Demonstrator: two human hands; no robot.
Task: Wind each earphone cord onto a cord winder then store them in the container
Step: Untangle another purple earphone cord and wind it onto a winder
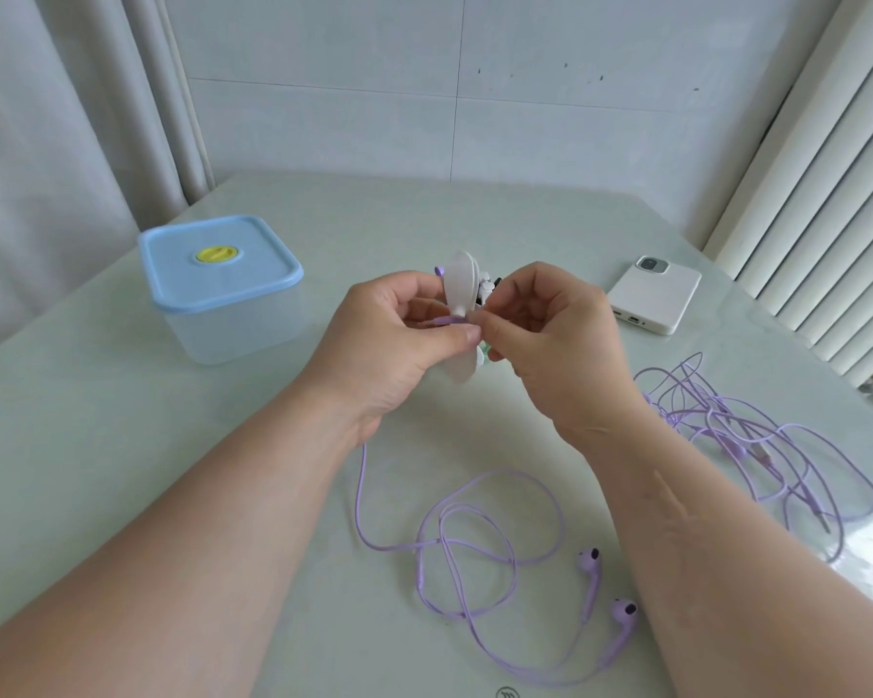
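A person's two hands meet above a pale, glossy surface [122, 471], just right of a lidded plastic container [233, 319]. The left hand [399, 335] curls its fingers round a white cord winder [460, 289], a flat, rounded plastic piece held upright, its thumb laid against a purple cord end. The right hand [545, 335] pinches that same cord end against the winder with thumb and forefinger, its other fingers curled.

From under the left wrist the thin, smooth purple earphone cord [475, 541] drops to the surface and lies in loose loops, nearer the person than the container and to its right. The cord ends in two glossy earbuds [590, 561] lying beside the right forearm. Farther right of the container, a tangle of more purple cords [757, 435] sprawls toward the surface's right edge.

The container is square with rounded corners. It has cloudy, see-through walls and a light blue lid [253, 244] with a yellow disc at its centre. It stands close to the surface's left edge, with bare surface in front of it and between it and the hands. A white phone [651, 299] lies face down well to the container's right, near the curved far corner. A grey curtain [46, 143] hangs behind the container. A white ribbed panel [827, 219] borders the right side.
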